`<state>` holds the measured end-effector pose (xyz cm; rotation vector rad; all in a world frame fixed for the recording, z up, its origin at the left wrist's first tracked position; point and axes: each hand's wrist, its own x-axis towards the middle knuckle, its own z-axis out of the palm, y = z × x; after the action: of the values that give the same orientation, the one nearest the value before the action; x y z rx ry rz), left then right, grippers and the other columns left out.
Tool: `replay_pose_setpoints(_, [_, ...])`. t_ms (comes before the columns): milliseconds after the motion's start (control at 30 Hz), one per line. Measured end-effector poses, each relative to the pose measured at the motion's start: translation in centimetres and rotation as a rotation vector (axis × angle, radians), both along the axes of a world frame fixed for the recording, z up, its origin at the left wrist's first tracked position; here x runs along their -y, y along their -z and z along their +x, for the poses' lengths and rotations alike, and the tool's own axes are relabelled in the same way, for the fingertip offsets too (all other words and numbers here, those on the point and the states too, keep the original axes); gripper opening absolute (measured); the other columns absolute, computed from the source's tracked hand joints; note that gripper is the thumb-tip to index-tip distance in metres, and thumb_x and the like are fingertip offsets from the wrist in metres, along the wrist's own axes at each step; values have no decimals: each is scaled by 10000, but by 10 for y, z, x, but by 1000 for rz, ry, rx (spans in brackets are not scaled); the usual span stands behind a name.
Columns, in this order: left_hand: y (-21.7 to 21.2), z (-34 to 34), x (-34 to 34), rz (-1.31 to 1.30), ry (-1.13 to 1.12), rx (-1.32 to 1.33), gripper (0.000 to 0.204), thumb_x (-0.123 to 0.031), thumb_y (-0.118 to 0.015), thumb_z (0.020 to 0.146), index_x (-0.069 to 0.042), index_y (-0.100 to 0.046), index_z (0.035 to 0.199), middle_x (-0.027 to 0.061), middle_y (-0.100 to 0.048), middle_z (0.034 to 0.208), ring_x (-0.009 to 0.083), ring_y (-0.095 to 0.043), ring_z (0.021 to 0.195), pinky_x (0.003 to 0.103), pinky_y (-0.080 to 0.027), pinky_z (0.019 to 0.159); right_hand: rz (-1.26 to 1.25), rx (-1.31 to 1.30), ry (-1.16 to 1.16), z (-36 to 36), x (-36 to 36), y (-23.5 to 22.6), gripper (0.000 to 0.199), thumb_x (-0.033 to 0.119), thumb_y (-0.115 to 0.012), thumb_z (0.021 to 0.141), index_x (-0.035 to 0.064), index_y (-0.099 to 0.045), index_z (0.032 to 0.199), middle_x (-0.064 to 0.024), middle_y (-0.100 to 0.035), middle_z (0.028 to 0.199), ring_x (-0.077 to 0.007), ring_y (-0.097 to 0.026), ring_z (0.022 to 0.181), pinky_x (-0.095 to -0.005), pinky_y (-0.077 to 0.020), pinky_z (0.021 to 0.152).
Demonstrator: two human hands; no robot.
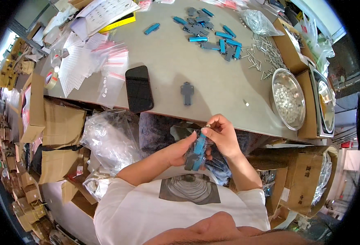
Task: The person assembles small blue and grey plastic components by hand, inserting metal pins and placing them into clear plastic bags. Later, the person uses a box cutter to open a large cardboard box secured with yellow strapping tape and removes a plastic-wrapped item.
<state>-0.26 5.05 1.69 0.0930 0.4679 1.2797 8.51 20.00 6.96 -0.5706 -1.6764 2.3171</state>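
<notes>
Just off the table's front edge, my left hand (180, 152) is closed round a blue and dark grey plastic part (198, 157), held tilted upright. My right hand (224, 136) pinches at its top end with thumb and forefinger. A tiny light-coloured piece shows at those fingertips, too small to name. On the table ahead lies a single dark grey cross-shaped plastic part (187, 93). Farther back is a loose heap of blue and dark grey parts (212, 34).
A black phone (139, 90) lies left, near plastic zip bags (114, 77). At right are scattered screws (265, 51), a metal bowl (293, 126) of small white pieces, and a small white piece (246, 103). Cardboard boxes (61, 126) stand below the table on both sides.
</notes>
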Motion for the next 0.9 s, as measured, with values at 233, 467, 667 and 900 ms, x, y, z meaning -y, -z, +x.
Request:
replay_pose_setpoints(233, [-1, 4, -1, -152, 11, 82, 737, -710, -287, 865, -115, -481, 1255, 129, -589, 1050, 320, -597, 1004, 599, -506, 798, -14, 198, -118, 15, 9, -6, 128, 59, -629, 874, 26, -508, 850, -17, -564, 655, -73, -524, 481, -201, -422, 377])
replay_pose_setpoints(467, [5, 6, 0, -148, 59, 86, 749, -723, -247, 864, -147, -434, 1304, 136, -589, 1105, 323, -606, 987, 563, -517, 788, 292, 55, -297, 23, 1, -7, 185, -38, -706, 753, -27, -579, 887, -86, -538, 911, -136, -612, 645, -241, -505, 464])
replay_pose_setpoints(667, [-5, 14, 4, -193, 16, 127, 782, -739, -205, 856, -145, -406, 1324, 141, -588, 1106, 298, -611, 974, 508, -529, 782, 345, 113, -380, 28, -3, -12, 80, 28, -658, 824, -35, -609, 818, -80, -609, 746, -115, -589, 563, -252, -465, 453])
replay_pose_setpoints(900, [-1, 20, 12, -208, 40, 54, 723, -689, -235, 897, -101, -434, 1269, 89, -554, 1114, 217, -592, 943, 397, -520, 817, 317, 219, -320, 30, 18, -11, 67, 64, -658, 829, 2, -632, 839, -72, -652, 743, -105, -589, 582, -262, -442, 502])
